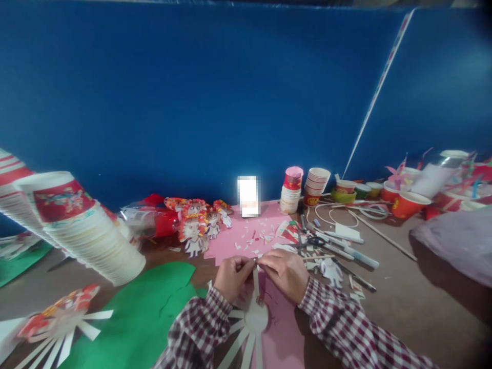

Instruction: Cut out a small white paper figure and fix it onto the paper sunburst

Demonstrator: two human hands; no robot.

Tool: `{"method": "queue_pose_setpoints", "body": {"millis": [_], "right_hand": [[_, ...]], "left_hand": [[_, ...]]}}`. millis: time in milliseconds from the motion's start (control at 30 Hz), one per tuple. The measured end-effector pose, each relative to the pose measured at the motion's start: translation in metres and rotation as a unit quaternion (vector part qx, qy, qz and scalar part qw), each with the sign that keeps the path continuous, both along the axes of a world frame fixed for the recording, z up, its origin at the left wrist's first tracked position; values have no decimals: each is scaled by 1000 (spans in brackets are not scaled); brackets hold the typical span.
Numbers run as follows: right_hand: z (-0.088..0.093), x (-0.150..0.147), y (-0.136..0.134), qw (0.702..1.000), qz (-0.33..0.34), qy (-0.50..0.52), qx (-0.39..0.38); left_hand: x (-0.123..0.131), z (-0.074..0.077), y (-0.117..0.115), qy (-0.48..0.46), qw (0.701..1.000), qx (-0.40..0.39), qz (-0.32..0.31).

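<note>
A paper cup cut into long white strips (256, 319) lies splayed out on pink paper (286, 338) in front of me, its round base in the middle. My left hand (231, 278) and my right hand (287, 272) meet at the far end of one upward-pointing strip. Both pinch that tip between thumb and fingers, knuckles facing up. Whether something small is also between the fingertips is hidden. Just beyond my hands, white paper scraps (265, 237) are scattered over the pink sheet.
Left are stacked paper cups (96, 236), green paper (149, 307) and another cut cup (63, 325). Paper cutout figures (194, 228) lie ahead. Scissors (317, 241), pens (361, 256) and a stick (384, 236) spread rightward, near a red cup (409, 205) and a plastic bag (455, 246). A blue partition (200, 102) stands behind.
</note>
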State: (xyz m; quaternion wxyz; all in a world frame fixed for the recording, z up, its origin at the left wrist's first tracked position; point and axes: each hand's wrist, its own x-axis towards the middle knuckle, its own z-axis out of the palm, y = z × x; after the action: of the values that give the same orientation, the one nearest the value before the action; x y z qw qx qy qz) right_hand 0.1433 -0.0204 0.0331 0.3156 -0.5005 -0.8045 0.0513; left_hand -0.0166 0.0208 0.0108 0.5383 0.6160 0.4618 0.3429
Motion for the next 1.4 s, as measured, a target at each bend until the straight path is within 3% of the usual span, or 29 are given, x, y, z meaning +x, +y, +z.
{"method": "queue_pose_setpoints", "body": {"millis": [533,1400], "right_hand": [[0,-1,0,999,-29,28,-11],[0,-1,2,996,-29,-65,47]], "left_hand": [[2,-3,-1,-14,1000,27,7],[2,-1,-2,-1,1000,30,-3]]}}
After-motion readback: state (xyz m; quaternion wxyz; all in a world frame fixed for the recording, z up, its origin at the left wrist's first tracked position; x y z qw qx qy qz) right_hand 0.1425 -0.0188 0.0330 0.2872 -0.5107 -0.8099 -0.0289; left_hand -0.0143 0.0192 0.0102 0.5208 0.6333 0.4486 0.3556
